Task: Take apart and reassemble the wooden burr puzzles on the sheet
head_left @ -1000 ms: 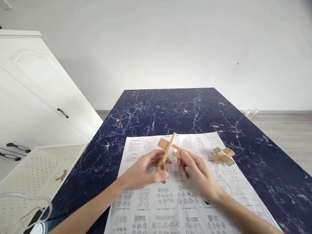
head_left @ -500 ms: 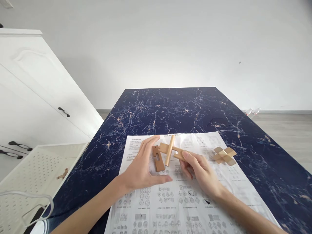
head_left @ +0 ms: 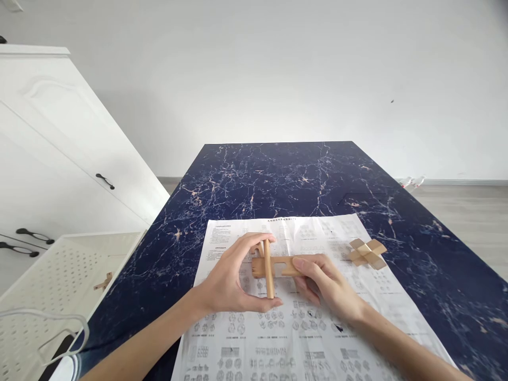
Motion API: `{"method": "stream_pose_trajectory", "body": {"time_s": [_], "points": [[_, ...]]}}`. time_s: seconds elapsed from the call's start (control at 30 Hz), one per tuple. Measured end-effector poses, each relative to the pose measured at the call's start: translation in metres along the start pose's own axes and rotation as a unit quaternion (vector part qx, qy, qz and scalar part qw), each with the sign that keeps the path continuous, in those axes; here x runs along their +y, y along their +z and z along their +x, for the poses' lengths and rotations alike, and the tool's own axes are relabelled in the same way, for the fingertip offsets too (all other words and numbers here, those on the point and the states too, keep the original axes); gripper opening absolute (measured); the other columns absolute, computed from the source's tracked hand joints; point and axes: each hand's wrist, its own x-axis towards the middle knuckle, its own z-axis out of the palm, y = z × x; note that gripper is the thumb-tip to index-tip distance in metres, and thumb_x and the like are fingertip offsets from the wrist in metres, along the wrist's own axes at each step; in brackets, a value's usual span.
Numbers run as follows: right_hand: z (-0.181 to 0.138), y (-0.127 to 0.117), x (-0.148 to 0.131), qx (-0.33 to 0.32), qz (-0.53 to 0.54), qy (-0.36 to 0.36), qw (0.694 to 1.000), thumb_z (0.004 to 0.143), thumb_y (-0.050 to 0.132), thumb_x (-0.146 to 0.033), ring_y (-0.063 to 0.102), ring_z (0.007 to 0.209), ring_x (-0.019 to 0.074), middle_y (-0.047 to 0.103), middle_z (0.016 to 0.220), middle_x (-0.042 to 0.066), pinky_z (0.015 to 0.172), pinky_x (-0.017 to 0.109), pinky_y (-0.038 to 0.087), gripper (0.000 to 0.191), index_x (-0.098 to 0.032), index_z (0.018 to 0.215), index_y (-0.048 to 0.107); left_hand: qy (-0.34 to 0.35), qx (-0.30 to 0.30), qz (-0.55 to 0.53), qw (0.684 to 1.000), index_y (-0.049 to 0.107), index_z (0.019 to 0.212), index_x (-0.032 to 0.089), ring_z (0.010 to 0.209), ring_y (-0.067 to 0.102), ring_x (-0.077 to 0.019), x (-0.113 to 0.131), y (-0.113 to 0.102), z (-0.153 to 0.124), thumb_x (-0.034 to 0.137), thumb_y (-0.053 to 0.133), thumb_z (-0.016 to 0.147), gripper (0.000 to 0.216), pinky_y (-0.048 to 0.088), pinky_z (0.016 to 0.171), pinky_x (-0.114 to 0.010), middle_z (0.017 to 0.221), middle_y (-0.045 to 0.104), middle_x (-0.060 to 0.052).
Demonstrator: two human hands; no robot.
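The left hand (head_left: 228,278) is pinching the wooden stick (head_left: 269,271) at its near and far ends, the right hand (head_left: 331,280) grasping the notched wooden bar (head_left: 259,268), ideally holding it steady.

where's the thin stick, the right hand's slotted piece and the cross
Thin stick (head_left: 269,271), head view, middle of its length
Slotted piece (head_left: 281,260), head view, strip above its slot
Cross (head_left: 368,254), head view, its centre

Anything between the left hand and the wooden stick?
Nothing visible: the left hand spans the wooden stick, thumb and finger at its ends. The notched wooden piece in the right hand crosses behind the stick.
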Motion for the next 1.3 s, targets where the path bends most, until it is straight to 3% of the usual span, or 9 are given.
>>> {"method": "stream_pose_trajectory", "body": {"time_s": [0.23, 0.93, 1.13, 1.2, 1.3], "points": [[0.002, -0.002, -0.002, 0.059, 0.025, -0.016, 0.998, 0.107, 0.051, -0.061, 0.021, 0.043, 0.0109, 0.033, 0.042, -0.006, 0.050, 0.031, 0.026, 0.064, -0.026, 0.054, 0.038, -0.022, 0.005, 0.015, 1.000, 0.051, 0.149, 0.033, 0.130, 0.066, -0.0349, 0.003, -0.008, 0.003, 0.038, 0.097, 0.072, 0.090, 0.054, 0.113, -0.052, 0.143, 0.066, -0.009], [0.006, -0.004, -0.011, 0.081, 0.059, -0.019, 0.995, 0.098, 0.058, -0.052, 0.017, 0.037, 0.0091, 0.025, 0.036, -0.009, 0.044, 0.031, 0.020, 0.058, -0.030, 0.053, 0.029, -0.008, 0.020, 0.017, 1.000, 0.053, 0.149, 0.030, 0.128, 0.068, -0.0356, 0.004, -0.011, 0.007, 0.039, 0.094, 0.073, 0.087, 0.056, 0.112, -0.053, 0.141, 0.069, -0.011], [0.008, -0.006, -0.009, 0.075, 0.022, -0.038, 0.996, 0.100, 0.058, -0.053, 0.017, 0.037, 0.0091, 0.027, 0.036, -0.008, 0.044, 0.031, 0.021, 0.061, -0.030, 0.052, 0.029, -0.014, 0.043, 0.026, 0.999, 0.056, 0.144, 0.029, 0.126, 0.068, -0.0358, 0.004, -0.009, 0.007, 0.037, 0.094, 0.071, 0.083, 0.056, 0.112, -0.054, 0.138, 0.070, -0.010], [0.009, -0.012, -0.009, 0.093, 0.037, -0.037, 0.994, 0.100, 0.058, -0.054, 0.016, 0.037, 0.0096, 0.023, 0.035, -0.008, 0.044, 0.032, 0.021, 0.064, -0.030, 0.051, 0.025, -0.004, 0.044, 0.030, 0.999, 0.056, 0.144, 0.028, 0.125, 0.069, -0.0356, 0.002, -0.011, 0.007, 0.034, 0.092, 0.070, 0.083, 0.056, 0.111, -0.054, 0.137, 0.070, -0.010], [0.011, -0.025, -0.009, 0.176, 0.078, -0.051, 0.980, 0.101, 0.054, -0.053, 0.017, 0.039, 0.0113, 0.017, 0.036, -0.008, 0.046, 0.033, 0.023, 0.064, -0.031, 0.050, 0.023, 0.002, 0.071, 0.039, 0.997, 0.059, 0.141, 0.027, 0.124, 0.069, -0.0348, -0.001, -0.020, 0.007, 0.029, 0.086, 0.070, 0.076, 0.057, 0.110, -0.053, 0.134, 0.071, -0.010]]}}
